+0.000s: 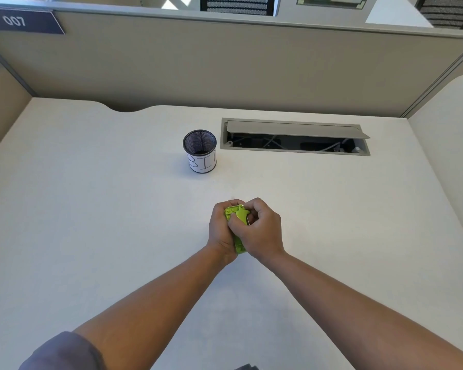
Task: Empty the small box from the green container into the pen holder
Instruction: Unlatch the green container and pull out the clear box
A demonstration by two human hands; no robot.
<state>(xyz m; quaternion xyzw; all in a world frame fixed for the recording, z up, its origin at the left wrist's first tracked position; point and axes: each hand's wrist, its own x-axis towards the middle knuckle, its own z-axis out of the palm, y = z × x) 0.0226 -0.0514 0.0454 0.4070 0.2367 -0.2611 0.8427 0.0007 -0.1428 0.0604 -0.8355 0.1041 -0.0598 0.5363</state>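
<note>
A small lime-green container (238, 213) is held over the middle of the white desk (91, 209), gripped between both hands. My left hand (221, 231) wraps its left side and underside. My right hand (262, 231) closes over its top and right side, fingers curled on the green lid area. Most of the container is hidden by my fingers, and no small box shows. The pen holder (200, 150), a black mesh cup with a white paper label, stands upright farther back and slightly left of my hands. It looks empty inside.
An open cable tray (294, 137) with a raised grey flap is sunk into the desk right of the pen holder. Beige partition walls (225, 68) close off the back and both sides. A dark object (245, 367) peeks in at the bottom edge.
</note>
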